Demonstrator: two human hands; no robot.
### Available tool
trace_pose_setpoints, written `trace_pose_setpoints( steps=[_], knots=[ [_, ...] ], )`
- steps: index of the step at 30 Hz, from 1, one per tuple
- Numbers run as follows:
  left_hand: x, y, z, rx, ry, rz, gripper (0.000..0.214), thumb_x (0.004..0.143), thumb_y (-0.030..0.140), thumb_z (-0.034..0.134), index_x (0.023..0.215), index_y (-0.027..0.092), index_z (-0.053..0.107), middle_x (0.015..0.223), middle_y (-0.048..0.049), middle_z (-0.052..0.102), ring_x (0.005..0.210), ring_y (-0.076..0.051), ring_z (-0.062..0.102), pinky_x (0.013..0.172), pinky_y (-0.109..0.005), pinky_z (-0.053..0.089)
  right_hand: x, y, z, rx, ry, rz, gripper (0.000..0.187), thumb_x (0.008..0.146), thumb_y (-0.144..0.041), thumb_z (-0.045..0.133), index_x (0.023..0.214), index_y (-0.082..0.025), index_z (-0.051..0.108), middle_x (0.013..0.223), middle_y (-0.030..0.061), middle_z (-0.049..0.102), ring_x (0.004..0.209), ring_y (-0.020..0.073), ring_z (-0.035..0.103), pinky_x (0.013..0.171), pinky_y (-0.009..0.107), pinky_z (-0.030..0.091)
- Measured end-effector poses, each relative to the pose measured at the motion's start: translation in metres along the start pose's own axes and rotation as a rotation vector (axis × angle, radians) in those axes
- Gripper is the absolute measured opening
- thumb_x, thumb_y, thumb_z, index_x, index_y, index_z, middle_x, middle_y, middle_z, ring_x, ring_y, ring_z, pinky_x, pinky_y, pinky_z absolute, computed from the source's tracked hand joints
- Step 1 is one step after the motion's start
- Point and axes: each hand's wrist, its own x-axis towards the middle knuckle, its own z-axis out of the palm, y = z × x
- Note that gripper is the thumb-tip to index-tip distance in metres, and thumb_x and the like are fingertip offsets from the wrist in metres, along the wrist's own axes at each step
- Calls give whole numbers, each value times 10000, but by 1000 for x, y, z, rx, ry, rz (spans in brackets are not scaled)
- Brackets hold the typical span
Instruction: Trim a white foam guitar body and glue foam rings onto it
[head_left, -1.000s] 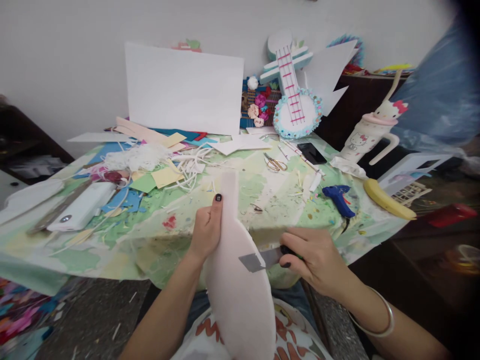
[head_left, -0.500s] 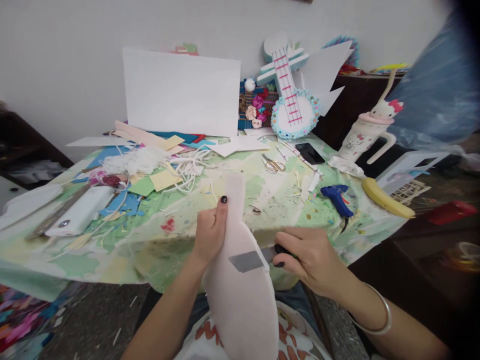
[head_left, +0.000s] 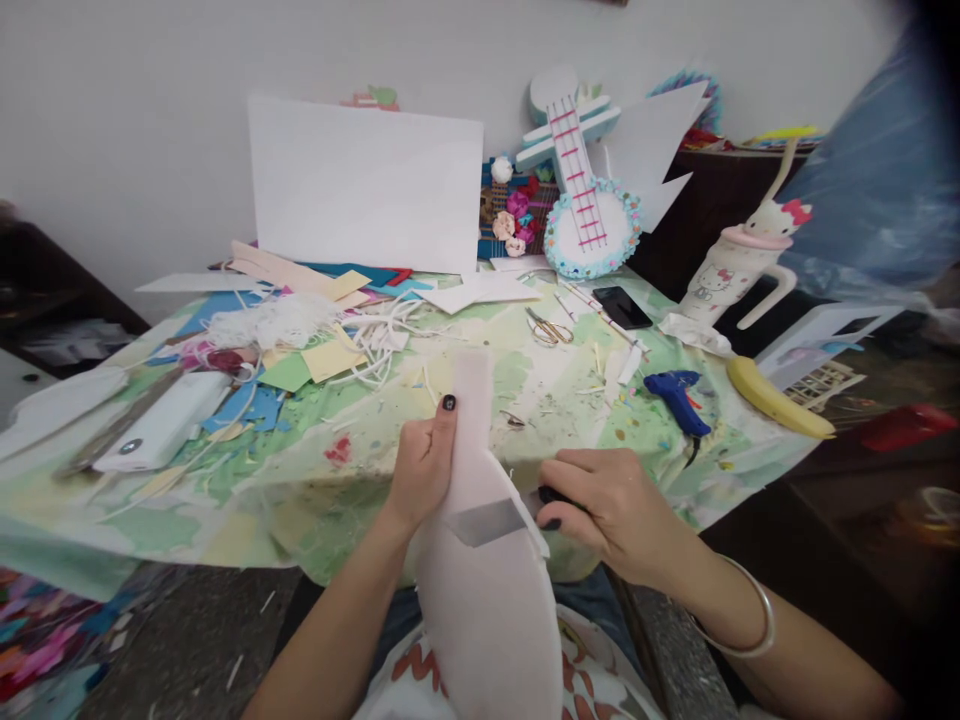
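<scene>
- Right now, lower centre of the frame: the left hand [head_left: 424, 465] pinches the narrow neck of the pink foam shape [head_left: 487, 610], thumb on the front, fingers curled behind.
- That pink foam shape stands upright between the table's near edge and the person's lap, and its wide rounded end runs off the bottom of the frame.
- The right hand [head_left: 600, 505] is closed tight round the dark handle of a utility knife [head_left: 487, 522], whose grey blade lies across the foam's face, tip pointing to frame left.
- Behind them, the green tablecloth [head_left: 300, 480] is strewn with paper scraps.
- Right of centre lies a blue glue gun [head_left: 677, 395], with a banana [head_left: 776, 398] just beside it.
- Scissors [head_left: 550, 328] and a phone [head_left: 622, 306] lie further back.
- Top centre, a white board [head_left: 367, 185] leans on the wall, with a foam guitar [head_left: 589, 200] to its right.
</scene>
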Motion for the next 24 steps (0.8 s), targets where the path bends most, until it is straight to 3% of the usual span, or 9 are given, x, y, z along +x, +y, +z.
trace_pose_setpoints(
  steps=[24],
  knots=[
    [3, -1, 4, 23, -43, 53, 512, 858, 517, 375, 492, 201, 207, 471, 39, 206, 435, -73, 204, 394, -240, 140, -12, 30, 7, 142, -59, 105, 447, 937, -475, 275, 720, -168, 518, 601, -13, 469, 552, 96, 447, 547, 229, 264]
  ],
)
